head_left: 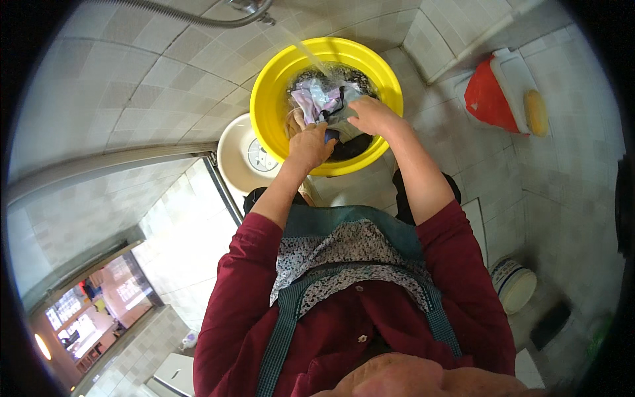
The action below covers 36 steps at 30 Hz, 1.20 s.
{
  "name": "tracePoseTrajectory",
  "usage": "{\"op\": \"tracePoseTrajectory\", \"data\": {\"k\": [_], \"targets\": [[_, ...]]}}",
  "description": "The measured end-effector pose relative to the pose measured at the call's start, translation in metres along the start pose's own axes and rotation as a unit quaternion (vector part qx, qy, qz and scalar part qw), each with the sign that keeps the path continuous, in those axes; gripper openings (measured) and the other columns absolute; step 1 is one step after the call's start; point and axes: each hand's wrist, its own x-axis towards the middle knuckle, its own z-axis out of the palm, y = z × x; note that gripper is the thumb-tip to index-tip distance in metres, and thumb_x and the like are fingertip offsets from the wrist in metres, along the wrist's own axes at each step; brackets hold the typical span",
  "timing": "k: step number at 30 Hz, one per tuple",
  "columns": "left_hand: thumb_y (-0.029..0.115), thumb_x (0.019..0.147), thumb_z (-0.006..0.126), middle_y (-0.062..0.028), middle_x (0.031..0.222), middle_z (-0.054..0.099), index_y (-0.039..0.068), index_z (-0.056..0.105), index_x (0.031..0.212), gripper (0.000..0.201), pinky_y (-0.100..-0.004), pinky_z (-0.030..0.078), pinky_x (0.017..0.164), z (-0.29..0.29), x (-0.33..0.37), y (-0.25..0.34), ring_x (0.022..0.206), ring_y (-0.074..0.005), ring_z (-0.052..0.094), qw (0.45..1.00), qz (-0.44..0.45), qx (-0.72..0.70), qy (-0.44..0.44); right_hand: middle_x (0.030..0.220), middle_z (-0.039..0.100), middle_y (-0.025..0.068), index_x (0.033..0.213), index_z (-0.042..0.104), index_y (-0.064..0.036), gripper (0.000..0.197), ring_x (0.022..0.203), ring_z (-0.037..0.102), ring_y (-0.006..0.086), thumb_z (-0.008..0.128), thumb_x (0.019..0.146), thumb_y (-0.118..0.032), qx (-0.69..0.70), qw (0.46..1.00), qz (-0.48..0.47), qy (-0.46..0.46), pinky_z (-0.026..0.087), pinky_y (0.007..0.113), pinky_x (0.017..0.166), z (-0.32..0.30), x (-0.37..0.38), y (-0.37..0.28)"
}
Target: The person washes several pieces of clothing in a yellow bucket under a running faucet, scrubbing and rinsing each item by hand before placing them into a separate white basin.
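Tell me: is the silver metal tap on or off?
On: below the silver metal tap, water streams into the round yellow plastic basin.

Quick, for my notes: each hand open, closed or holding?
Left hand: at the clothes, grip can't be told.
Right hand: at the clothes, grip can't be told.

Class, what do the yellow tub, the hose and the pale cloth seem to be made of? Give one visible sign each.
Yellow tub: probably plastic, smooth and slightly glossy, judging by its even colour and moulded rim.
Hose: apparently metal or metallic-finished plastic; it looks grey, shiny and ribbed.
Pale cloth: fabric, seemingly soaked, as its limp folds suggest; the fibre cannot be told.
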Motion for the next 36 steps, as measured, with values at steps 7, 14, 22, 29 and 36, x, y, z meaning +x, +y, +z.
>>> {"op": "tracePoseTrajectory", "data": {"k": [7, 14, 22, 29, 36], "targets": [[0.032, 0.087, 0.057, -0.0167, 0.089, 0.069, 0.005, 0.068, 0.089, 0.029, -0.0451, 0.051, 0.081, -0.009, 0.007, -0.009, 0.084, -0.0342, 0.066, 0.997, -0.017, -0.077, 0.001, 0.122, 0.054, 0.0262, 0.126, 0.053, -0.0033, 0.044, 0.111, 0.054, 0.0408, 0.06, 0.088, -0.025, -0.048, 0.989, 0.119, -0.076, 0.044, 0.045, 0.094, 0.019, 0.017, 0.015], [0.027, 0.086, 0.057, -0.0119, 0.083, 0.069, 0.009, 0.068, 0.083, 0.021, -0.0406, 0.054, 0.07, -0.011, 0.02, -0.015, 0.082, -0.0282, 0.069, 0.996, 0.034, -0.086, 0.013, 0.137, 0.038, 0.0312, 0.141, 0.038, -0.0099, 0.068, 0.131, 0.036, 0.039, 0.061, 0.084, -0.039, -0.063, 0.986, 0.109, -0.112, 0.037, 0.045, 0.104, 0.103, 0.047, -0.02], [0.023, 0.084, 0.06, -0.011, 0.086, 0.069, 0.007, 0.07, 0.091, 0.02, -0.0378, 0.055, 0.07, -0.026, 0.012, -0.011, 0.083, -0.0293, 0.069, 0.99, 0.018, -0.126, 0.064, 0.127, 0.048, 0.0253, 0.132, 0.046, -0.0079, 0.059, 0.119, 0.045, 0.0348, 0.064, 0.083, -0.035, -0.149, 0.986, 0.038, -0.068, 0.041, 0.043, 0.096, 0.151, 0.101, -0.012], [0.013, 0.081, 0.06, -0.0111, 0.09, 0.07, 0.008, 0.072, 0.089, 0.016, -0.0354, 0.055, 0.065, -0.044, 0.018, -0.016, 0.084, -0.0252, 0.07, 0.984, 0.014, -0.158, -0.086, 0.118, 0.056, 0.0201, 0.124, 0.054, -0.0062, 0.052, 0.107, 0.053, 0.0311, 0.067, 0.081, -0.032, -0.175, 0.98, 0.051, -0.081, 0.045, 0.041, 0.09, 0.143, 0.175, 0.025], [0.024, 0.086, 0.059, -0.015, 0.095, 0.068, 0.004, 0.066, 0.097, 0.024, -0.0401, 0.054, 0.073, -0.038, 0.028, -0.02, 0.088, -0.0303, 0.067, 0.981, 0.024, -0.178, -0.069, 0.109, 0.065, 0.015, 0.117, 0.061, -0.0045, 0.045, 0.096, 0.062, 0.0274, 0.07, 0.08, -0.028, 0.01, 0.988, 0.06, -0.145, 0.048, 0.039, 0.083, 0.117, 0.183, 0.032]]}}
